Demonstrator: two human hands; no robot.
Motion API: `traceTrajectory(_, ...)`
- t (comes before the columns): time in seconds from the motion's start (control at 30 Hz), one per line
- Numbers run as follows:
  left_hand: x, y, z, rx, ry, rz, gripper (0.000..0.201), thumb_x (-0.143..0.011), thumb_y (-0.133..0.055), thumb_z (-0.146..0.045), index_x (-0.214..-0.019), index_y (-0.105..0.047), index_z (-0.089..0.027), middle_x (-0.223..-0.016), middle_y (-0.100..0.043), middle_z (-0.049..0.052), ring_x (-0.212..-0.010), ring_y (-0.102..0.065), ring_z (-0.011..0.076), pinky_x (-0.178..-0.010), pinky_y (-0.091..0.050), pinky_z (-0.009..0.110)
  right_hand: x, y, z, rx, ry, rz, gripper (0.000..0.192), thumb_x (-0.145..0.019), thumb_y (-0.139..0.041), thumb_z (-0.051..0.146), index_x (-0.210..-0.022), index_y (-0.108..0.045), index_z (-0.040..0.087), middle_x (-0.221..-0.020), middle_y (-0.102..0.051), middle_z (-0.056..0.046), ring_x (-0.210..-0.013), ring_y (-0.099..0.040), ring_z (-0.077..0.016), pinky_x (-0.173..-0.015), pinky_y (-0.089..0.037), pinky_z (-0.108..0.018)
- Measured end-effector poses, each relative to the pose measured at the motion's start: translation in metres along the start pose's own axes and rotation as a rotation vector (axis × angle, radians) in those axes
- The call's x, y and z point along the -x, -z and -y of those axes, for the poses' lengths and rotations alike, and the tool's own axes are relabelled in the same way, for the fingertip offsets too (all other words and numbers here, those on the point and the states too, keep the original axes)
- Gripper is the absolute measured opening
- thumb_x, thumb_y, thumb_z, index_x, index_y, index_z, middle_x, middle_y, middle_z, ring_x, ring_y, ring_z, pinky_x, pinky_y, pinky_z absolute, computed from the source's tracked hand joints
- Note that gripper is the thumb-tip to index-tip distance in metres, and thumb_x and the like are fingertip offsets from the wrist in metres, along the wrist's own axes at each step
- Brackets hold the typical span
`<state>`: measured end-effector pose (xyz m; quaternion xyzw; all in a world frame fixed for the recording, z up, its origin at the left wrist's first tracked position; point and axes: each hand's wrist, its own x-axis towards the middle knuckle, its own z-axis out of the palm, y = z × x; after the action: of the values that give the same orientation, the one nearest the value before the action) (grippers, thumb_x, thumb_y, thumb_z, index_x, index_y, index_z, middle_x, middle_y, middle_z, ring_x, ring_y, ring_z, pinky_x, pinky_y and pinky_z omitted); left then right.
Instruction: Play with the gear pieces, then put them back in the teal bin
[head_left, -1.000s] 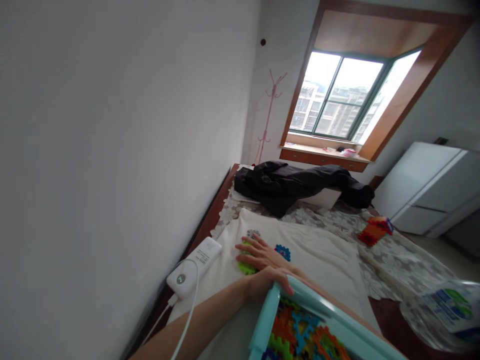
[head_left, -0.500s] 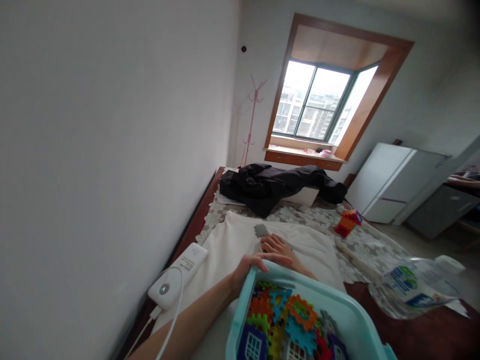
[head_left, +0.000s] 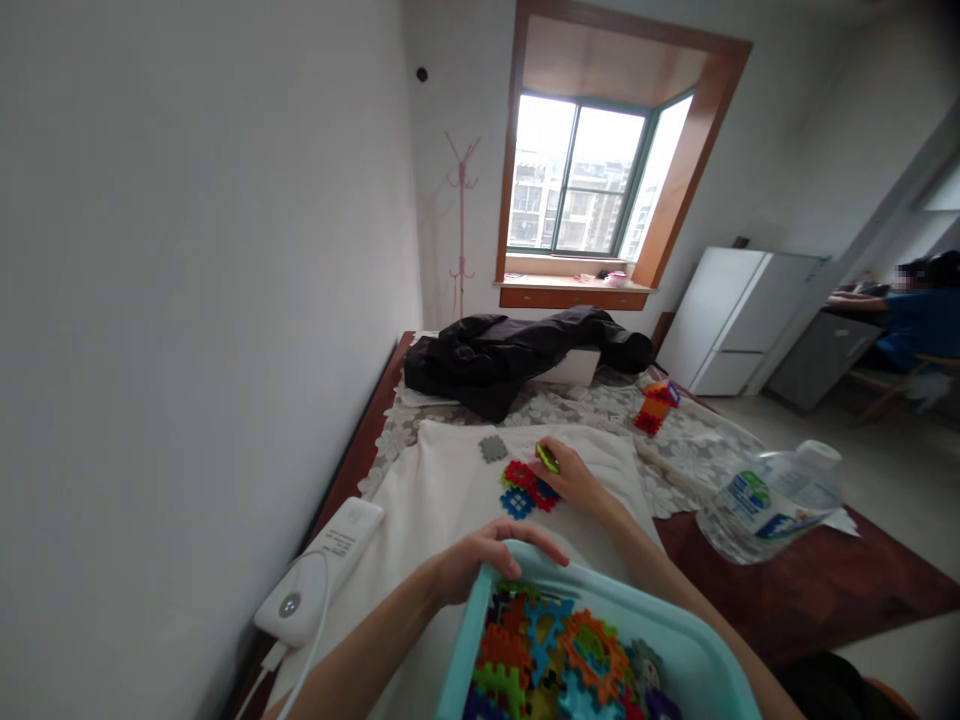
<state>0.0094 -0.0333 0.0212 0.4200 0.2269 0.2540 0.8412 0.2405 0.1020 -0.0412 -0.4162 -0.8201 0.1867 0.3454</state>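
Note:
My left hand (head_left: 480, 562) is closed over the far left rim of a light teal plastic bin (head_left: 660, 590), thumb and fingers hooked on its corner. Inside the bin lie many plastic building pieces, among them an orange gear (head_left: 592, 655). Over the white cloth, my right hand (head_left: 568, 475) pinches a yellow-green plastic piece (head_left: 548, 458), seen tilted. Just below and left of that hand are red gear-shaped pieces (head_left: 517, 473) and a blue windowed piece (head_left: 517, 502), close together on the cloth. A grey toothed square piece (head_left: 493, 448) lies farther left.
A white power strip (head_left: 322, 570) with a cable runs along the left wall. To the right stand a large clear bottle (head_left: 765, 505) and a small orange-red block house (head_left: 657, 406). A black garment (head_left: 517, 355) lies at the back. A person in blue (head_left: 919, 310) sits far right.
My right hand has risen from the cloth and shows a yellow-green piece in its fingers. Red and blue pieces have come into sight. My left hand stays on the bin; the view has shifted right.

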Motion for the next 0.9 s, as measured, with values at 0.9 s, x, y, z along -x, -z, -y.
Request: traceTrajectory(0.9,-0.002,0.043,0.003,0.023,-0.083,-0.133,0.042,-0.046,-0.060,-0.018,-0.076,-0.088,-0.014,-0.074,-0.082,0.010,-0.060,-0.062,0.0197,-0.053,-0.039,0.028,0.011,0.045,0.017,0.140,0.005,0.531,0.066,-0.082,-0.073,0.016,-0.147,-0.062,0.023,-0.148,-0.062,-0.014,-0.136,-0.056,-0.0331,-0.121,-0.043,-0.045)
